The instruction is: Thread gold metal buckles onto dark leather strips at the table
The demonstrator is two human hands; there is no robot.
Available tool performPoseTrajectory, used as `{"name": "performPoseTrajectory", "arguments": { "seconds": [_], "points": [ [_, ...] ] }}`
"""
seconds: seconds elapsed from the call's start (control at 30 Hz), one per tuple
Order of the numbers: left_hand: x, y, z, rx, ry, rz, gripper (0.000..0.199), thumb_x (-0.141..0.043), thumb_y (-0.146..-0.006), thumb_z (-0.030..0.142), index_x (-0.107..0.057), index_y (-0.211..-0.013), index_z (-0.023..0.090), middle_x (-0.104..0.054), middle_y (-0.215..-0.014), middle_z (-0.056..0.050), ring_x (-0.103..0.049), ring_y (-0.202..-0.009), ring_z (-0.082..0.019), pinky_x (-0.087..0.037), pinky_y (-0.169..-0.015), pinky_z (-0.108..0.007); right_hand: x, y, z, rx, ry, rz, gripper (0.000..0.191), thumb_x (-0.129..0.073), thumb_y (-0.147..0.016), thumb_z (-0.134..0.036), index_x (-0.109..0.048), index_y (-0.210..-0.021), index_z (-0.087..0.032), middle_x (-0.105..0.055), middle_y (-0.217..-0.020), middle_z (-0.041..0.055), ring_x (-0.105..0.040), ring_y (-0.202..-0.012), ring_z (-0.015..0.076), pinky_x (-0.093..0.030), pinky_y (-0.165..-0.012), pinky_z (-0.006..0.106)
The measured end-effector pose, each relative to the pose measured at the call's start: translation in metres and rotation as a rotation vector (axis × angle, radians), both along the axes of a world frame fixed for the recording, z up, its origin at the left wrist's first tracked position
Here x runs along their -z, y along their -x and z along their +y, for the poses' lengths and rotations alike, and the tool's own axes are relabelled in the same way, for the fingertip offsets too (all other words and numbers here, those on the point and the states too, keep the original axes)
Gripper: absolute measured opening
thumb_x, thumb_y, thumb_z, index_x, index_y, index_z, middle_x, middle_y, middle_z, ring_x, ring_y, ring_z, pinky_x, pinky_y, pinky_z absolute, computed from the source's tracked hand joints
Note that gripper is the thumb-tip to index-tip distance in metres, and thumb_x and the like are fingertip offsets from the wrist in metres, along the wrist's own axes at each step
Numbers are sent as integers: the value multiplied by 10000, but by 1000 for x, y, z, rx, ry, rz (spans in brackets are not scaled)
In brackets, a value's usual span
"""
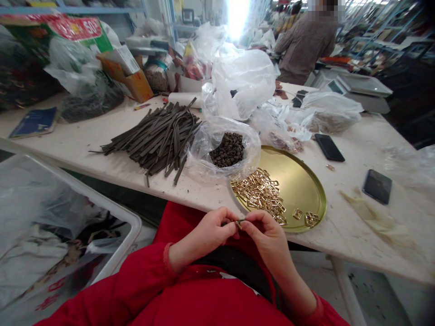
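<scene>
My left hand (pixel 217 228) and my right hand (pixel 268 233) meet just in front of the table edge, fingertips pinched together. Between them shows a small gold buckle (pixel 239 224), with a bit of dark strip against it; the fingers cover most of both. Just beyond my right hand lies a round gold tray (pixel 299 176). A heap of gold buckles (pixel 260 192) fills its left side, and several more sit near its right rim. Left of the tray, an open clear plastic bag (pixel 200 156) holds small dark brown loops (pixel 228 151). Dark brown strips (pixel 156 138) are piled further left.
Two phones (pixel 329 147) lie on the right of the table. Plastic bags (pixel 243 81) and a cardboard box (pixel 137 83) stand at the back. A blue booklet (pixel 34 122) is far left, a white bin (pixel 129 231) below it. Another person (pixel 302 45) stands beyond the table.
</scene>
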State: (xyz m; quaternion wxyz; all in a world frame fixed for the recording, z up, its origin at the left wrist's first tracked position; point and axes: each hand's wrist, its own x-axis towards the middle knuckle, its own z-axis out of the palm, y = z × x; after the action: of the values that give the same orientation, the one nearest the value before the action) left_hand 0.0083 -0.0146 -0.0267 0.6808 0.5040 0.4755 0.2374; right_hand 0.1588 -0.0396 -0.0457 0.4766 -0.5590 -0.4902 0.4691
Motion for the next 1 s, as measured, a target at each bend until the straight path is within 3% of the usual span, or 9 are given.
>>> {"name": "performPoseTrajectory", "arguments": {
  "seconds": [0.1,0.17,0.33,0.47,0.6,0.77,0.9,1.0],
  "points": [
    [5,1,-1,-12,-48,4,149,-516,-764,269,-537,-843,145,-586,-633,28,-423,-446,-55,-322,-409,-162,3,1,-6,30,-317,-309,30,-592,-784,-230,-617,-779,-213,-601,-762,17,-580,-727,156,-481,-648,285],
    [8,2,-2,-25,-87,16,148,-511,-765,260,-547,-852,146,-590,-663,22,-454,-480,-64,-343,-425,-165,5,1,-8,6,-432,-437,94,-569,-803,-199,-627,-874,-219,-619,-832,39,-596,-780,167,-496,-685,299],
    [13,1,-3,-48,-183,62,141,-480,-769,206,-557,-869,144,-589,-730,11,-488,-522,-70,-377,-468,-173,8,1,-9,-41,-560,-620,189,-544,-820,-160,-618,-988,-202,-635,-899,72,-617,-823,173,-526,-723,305],
    [15,0,-5,-30,-184,61,182,-426,-791,190,-533,-929,139,-539,-641,37,-448,-474,-69,-369,-451,-180,11,2,-8,-70,-635,-661,237,-503,-834,-118,-618,-1019,-212,-654,-913,74,-628,-832,167,-532,-731,301],
    [15,1,-9,-18,-180,51,219,-384,-807,173,-523,-972,136,-500,-610,44,-459,-492,-83,-384,-472,-191,13,3,-12,-41,-635,-650,269,-525,-811,-94,-604,-1027,-233,-669,-883,60,-634,-807,172,-526,-730,311],
    [11,2,-14,4,-197,-6,264,-365,-835,186,-500,-1060,150,-592,-800,-12,-532,-599,-101,-430,-547,-208,11,4,-18,27,-566,-558,269,-542,-800,-103,-574,-1017,-257,-655,-873,47,-620,-806,183,-516,-707,326],
    [4,2,-17,59,-292,-8,382,-420,-818,157,-413,-1200,151,-607,-1042,-69,-578,-912,-156,-455,-782,-247,10,4,-21,2,-588,-509,280,-548,-788,-91,-573,-1005,-266,-644,-881,41,-609,-816,183,-505,-724,330],
    [1,2,-18,115,-379,53,473,-453,-810,152,-355,-1273,141,-597,-1097,-87,-548,-1021,-178,-405,-905,-277,12,3,-22,29,-494,-422,226,-553,-794,-124,-576,-975,-258,-636,-862,34,-605,-798,176,-502,-719,319]
  ]
}}
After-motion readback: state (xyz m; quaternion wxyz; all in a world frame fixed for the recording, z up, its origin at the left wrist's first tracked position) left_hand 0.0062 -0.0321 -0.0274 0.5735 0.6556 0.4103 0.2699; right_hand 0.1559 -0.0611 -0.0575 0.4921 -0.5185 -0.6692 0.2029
